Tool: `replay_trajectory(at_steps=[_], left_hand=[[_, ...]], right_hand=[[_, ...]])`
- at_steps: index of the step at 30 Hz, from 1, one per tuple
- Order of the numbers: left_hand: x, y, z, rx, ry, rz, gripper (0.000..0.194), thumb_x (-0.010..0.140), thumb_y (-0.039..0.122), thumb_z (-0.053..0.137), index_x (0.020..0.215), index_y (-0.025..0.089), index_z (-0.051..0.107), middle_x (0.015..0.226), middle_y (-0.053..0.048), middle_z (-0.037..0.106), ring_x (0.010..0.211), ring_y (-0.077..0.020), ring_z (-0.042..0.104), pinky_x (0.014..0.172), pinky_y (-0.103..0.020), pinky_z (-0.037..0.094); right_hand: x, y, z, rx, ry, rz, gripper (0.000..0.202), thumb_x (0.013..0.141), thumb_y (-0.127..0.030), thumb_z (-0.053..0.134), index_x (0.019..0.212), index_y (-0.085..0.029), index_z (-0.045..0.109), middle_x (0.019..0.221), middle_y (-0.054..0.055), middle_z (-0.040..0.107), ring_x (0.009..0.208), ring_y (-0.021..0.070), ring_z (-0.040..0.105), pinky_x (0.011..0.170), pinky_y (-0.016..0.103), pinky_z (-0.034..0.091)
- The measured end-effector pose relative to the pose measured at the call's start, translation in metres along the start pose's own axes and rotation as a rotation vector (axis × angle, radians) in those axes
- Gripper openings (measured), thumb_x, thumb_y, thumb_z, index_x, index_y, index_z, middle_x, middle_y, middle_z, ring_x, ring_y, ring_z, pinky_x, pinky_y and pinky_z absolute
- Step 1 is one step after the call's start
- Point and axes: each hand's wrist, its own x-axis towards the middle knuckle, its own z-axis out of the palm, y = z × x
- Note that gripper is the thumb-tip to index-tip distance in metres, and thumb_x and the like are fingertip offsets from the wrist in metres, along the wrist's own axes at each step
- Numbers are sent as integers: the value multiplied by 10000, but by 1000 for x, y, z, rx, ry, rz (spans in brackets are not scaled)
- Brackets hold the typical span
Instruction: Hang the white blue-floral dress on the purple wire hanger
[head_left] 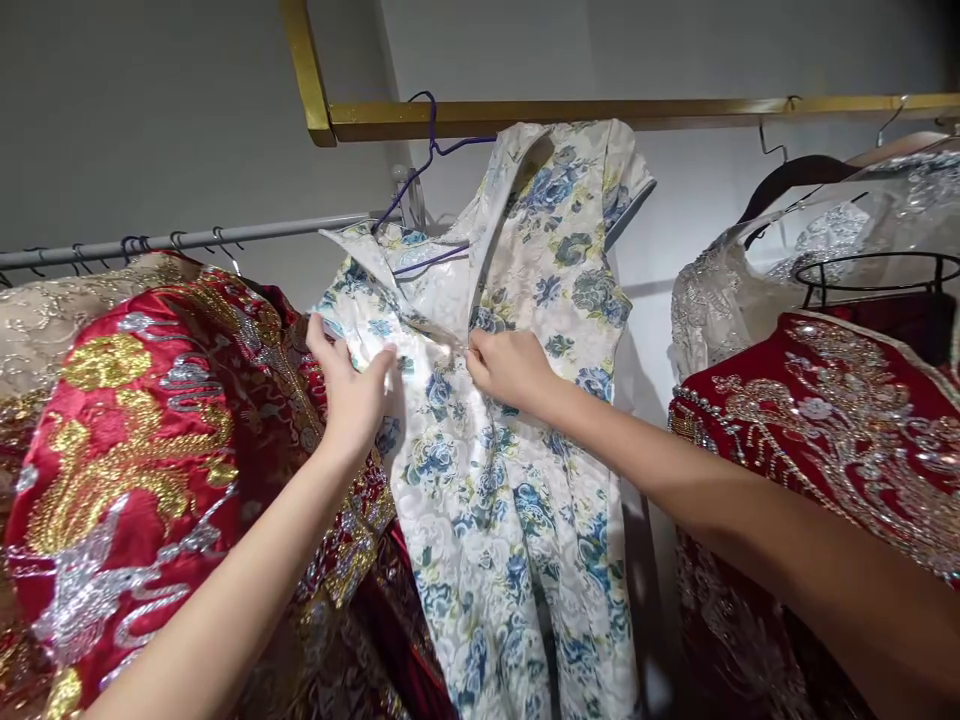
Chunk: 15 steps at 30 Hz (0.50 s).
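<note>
A white dress (465, 480) with blue and green flowers hangs on a purple wire hanger (433, 140), its neckline spread apart. The right shoulder side sits higher than the left, and the hanger shows through the opening. At the bottom of that opening, my right hand (510, 368) is closed on the dress's front edge; whether a zip pull or a button lies between the fingers is hidden. My left hand (349, 385) is at the left side of the bodice, thumb stretched away from the fingers. Some of its fingertips touch or nearly touch the cloth.
A gold rail (562, 115) runs above the dress. To the left, red embroidered garments (142, 430) hang from a grey rail (277, 230). On the right are a beaded red garment (825, 410) and a sheer sequined one (705, 310). Behind is a pale wall (645, 240).
</note>
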Motion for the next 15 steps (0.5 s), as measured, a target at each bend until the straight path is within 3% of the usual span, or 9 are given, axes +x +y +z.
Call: replay_trajectory(at_steps=[2,3,5,6,8,10,12,15], left_hand=[[-7,3,2,170,-177,4,1082,652,460,808,1523,277,194,1673,-172,66,1530,-447,98,1186,-645,224],[-12,6,4,261,-274,-16,1114,602,500,840,1516,271,246,1676,-183,35,1523,-486,49,1169,-687,193],[-23,11,12,433,-426,-46,973,606,580,820,1428,243,424,1662,-208,104,1500,-534,61,1121,-735,188],[-27,13,17,477,-459,-38,818,664,587,775,1344,220,508,1626,-221,216,1482,-527,148,1108,-717,225],[-33,15,27,467,-476,28,473,808,521,648,1133,180,601,1389,-211,532,1326,-429,451,1046,-577,379],[-35,16,35,401,-488,110,270,905,431,516,929,175,599,973,-119,678,946,-284,629,826,-386,470],[-35,15,39,366,-492,172,287,952,389,429,790,189,556,702,-43,615,662,-200,564,632,-302,386],[-37,15,40,425,-477,220,327,965,365,412,705,199,520,593,-16,551,563,-177,496,566,-292,286]], right_hand=[[-4,3,-2,47,-7,-51,306,982,-297,392,991,-158,664,876,109,739,799,261,670,635,321,316],[-6,4,-2,84,-9,-77,301,983,-305,395,978,-164,660,877,99,730,804,247,655,645,316,315],[-9,4,-2,169,-11,-122,277,983,-304,405,956,-170,647,878,86,707,827,226,622,673,308,320],[-9,3,-1,214,-12,-136,264,983,-295,408,947,-170,638,877,82,694,839,219,607,687,304,324],[-9,1,0,303,-15,-153,245,986,-277,407,930,-171,620,875,75,672,858,212,585,708,300,335],[-8,1,-1,361,-17,-172,227,988,-261,408,924,-171,606,872,70,658,860,209,573,716,298,342],[-7,4,-5,343,-9,-210,206,988,-257,429,926,-166,603,869,76,648,855,213,565,711,300,344],[-4,12,-15,204,29,-297,204,995,-258,460,915,-151,613,866,102,638,860,231,556,699,312,339]])
